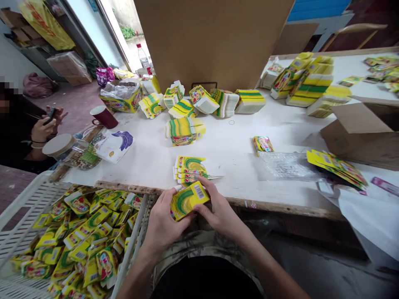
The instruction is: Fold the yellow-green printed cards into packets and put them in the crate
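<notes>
A small yellow-and-green carton (pixel 188 201) with a barcode is held between my two hands at the table's front edge. My left hand (pixel 165 214) grips its left side, thumb along the bottom and a white covering on one fingertip. At the barcode end, my right hand (pixel 218 205) has fingers above and thumb below. Just beyond them, a few flat cartons (pixel 190 166) lie fanned out on the white table (pixel 232 155). Farther back sits a stack of flattened cartons (pixel 183 129).
At left stands a white plastic crate (pixel 26 199) full of cartons. A jar (pixel 73 153), a maroon mug (pixel 105 117) and carton stacks (pixel 224 101) line the table. Right are a plastic bag (pixel 283 166) and an open cardboard box (pixel 364 133). A person (pixel 21 128) holds a phone at left.
</notes>
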A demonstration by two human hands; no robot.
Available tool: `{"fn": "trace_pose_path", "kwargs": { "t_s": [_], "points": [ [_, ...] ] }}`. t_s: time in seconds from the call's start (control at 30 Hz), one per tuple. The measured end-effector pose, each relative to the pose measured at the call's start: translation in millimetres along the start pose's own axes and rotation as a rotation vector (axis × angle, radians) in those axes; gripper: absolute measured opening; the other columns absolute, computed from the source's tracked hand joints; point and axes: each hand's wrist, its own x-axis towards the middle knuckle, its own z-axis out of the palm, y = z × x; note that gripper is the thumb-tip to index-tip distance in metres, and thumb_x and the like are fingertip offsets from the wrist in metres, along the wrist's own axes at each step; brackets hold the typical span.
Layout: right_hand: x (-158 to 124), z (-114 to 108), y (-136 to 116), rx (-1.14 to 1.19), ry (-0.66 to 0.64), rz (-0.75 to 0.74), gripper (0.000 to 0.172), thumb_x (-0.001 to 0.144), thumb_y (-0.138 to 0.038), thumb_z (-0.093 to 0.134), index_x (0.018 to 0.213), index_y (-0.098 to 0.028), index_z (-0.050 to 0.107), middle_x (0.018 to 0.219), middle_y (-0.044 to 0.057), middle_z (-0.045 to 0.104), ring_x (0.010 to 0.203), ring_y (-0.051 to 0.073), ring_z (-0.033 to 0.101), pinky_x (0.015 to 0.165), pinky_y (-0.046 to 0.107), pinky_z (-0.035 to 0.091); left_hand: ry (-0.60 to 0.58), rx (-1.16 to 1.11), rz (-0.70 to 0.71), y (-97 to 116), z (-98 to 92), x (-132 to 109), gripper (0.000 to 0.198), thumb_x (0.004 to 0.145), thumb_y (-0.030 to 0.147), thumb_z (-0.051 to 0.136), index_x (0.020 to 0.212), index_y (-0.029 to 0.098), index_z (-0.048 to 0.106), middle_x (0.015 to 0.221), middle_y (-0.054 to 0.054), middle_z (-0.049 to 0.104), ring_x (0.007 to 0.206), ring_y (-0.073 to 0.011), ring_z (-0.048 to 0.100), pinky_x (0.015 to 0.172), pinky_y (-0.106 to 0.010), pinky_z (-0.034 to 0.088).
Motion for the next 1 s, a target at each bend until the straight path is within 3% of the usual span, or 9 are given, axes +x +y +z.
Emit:
{"fn": "trace_pose_path", "kwargs": {
  "t_s": [0.07, 0.17, 0.27, 0.4, 0.53, 0.7, 0.8, 0.9, 1.0],
  "points": [
    [6.3, 0.4, 6.9, -0.008, 0.022, 0.002, 0.071, 0.083, -0.030, 0.067, 0.143, -0.020, 0.029, 0.136, 0.014, 0.052, 0.114, 0.022, 0.058, 0.098, 0.038, 0.048, 0.244, -0.368, -0.086, -6.0, -1.1, -4.0, 0.051, 0.062, 0.037, 0.081, 0.105, 0.019, 0.062, 0.090, -0.003, 0.066, 0.077, -0.0179, 0.062, 0.071, -0.028, 0.052],
    [24.6, -7.2, 21.7, -0.267, 0.164, 0.045, 0.036, 0.086, -0.029, 0.063, 0.120, -0.019, 0.056, 0.109, 0.009, 0.065, 0.096, 0.021, 0.062, 0.087, 0.035, 0.052, 0.704, -0.803, -0.101, -18.9, -7.0, -8.5, 0.050, 0.078, 0.067, 0.052, 0.103, 0.024, 0.060, 0.092, 0.000, 0.062, 0.078, -0.0133, 0.062, 0.072, -0.024, 0.053],
    [46.5, -13.5, 35.6, -0.463, 0.295, 0.109, 0.021, 0.086, -0.023, 0.061, 0.106, -0.016, 0.063, 0.105, 0.014, 0.061, 0.100, 0.028, 0.056, 0.090, 0.045, 0.046, 0.830, -1.030, -0.313, -28.5, -10.2, -10.0, 0.070, 0.079, 0.080, 0.028, 0.101, 0.021, 0.058, 0.109, -0.006, 0.059, 0.097, -0.0182, 0.062, 0.087, -0.032, 0.053],
    [64.7, -10.6, 45.9, -0.547, 0.310, 0.147, 0.014, 0.078, -0.014, 0.066, 0.091, -0.014, 0.064, 0.099, 0.018, 0.058, 0.097, 0.034, 0.050, 0.087, 0.052, 0.042, 0.756, -1.104, -0.477, -31.1, -0.5, -9.9, 0.064, 0.079, 0.074, 0.045, 0.108, 0.018, 0.057, 0.113, -0.010, 0.058, 0.093, -0.0186, 0.063, 0.076, -0.030, 0.055],
    [65.8, -7.2, 46.2, -0.525, 0.306, 0.123, 0.015, 0.077, -0.010, 0.063, 0.088, -0.017, 0.055, 0.093, 0.012, 0.059, 0.092, 0.029, 0.052, 0.084, 0.045, 0.043, 0.608, -1.102, -0.416, -27.4, 14.9, -8.4, 0.055, 0.080, 0.065, 0.055, 0.112, 0.020, 0.058, 0.110, -0.007, 0.059, 0.088, -0.0153, 0.060, 0.070, -0.024, 0.054],
    [47.6, -4.9, 23.8, -0.399, 0.335, 0.092, 0.015, 0.082, -0.017, 0.058, 0.090, -0.020, 0.046, 0.087, 0.005, 0.059, 0.077, 0.020, 0.055, 0.072, 0.032, 0.046, 0.411, -1.103, -0.275, -14.3, 32.7, -5.1, 0.066, 0.075, 0.067, 0.061, 0.124, 0.023, 0.053, 0.127, -0.010, 0.052, 0.111, -0.0215, 0.055, 0.090, -0.031, 0.051],
    [27.7, 5.7, -0.7, -0.161, 0.134, 0.083, 0.018, 0.080, -0.019, 0.063, 0.085, -0.022, 0.045, 0.080, -0.001, 0.056, 0.068, 0.015, 0.051, 0.063, 0.026, 0.043, 0.346, -1.115, -0.161, -2.5, 40.6, -3.5, 0.071, 0.069, 0.067, 0.067, 0.125, 0.026, 0.053, 0.129, -0.008, 0.052, 0.117, -0.0251, 0.052, 0.097, -0.036, 0.047],
    [8.3, 23.7, -17.8, 0.308, -0.164, 0.132, 0.024, 0.079, -0.028, 0.068, 0.081, -0.023, 0.044, 0.079, -0.002, 0.053, 0.066, 0.013, 0.047, 0.059, 0.023, 0.040, 0.331, -1.123, -0.131, 6.0, 43.1, -2.6, 0.064, 0.072, 0.072, 0.056, 0.114, 0.024, 0.058, 0.104, -0.008, 0.060, 0.096, -0.0244, 0.059, 0.085, -0.036, 0.053],
    [-2.2, 38.4, -20.3, 0.462, -0.167, 0.170, 0.038, 0.070, -0.033, 0.078, 0.089, -0.022, 0.047, 0.084, -0.003, 0.053, 0.072, 0.012, 0.047, 0.062, 0.023, 0.039, 0.380, -1.018, -0.154, 6.5, 40.6, -1.9, 0.063, 0.077, 0.075, 0.042, 0.105, 0.022, 0.060, 0.079, -0.004, 0.055, 0.074, -0.0187, 0.057, 0.073, -0.032, 0.055]
  ]
}}
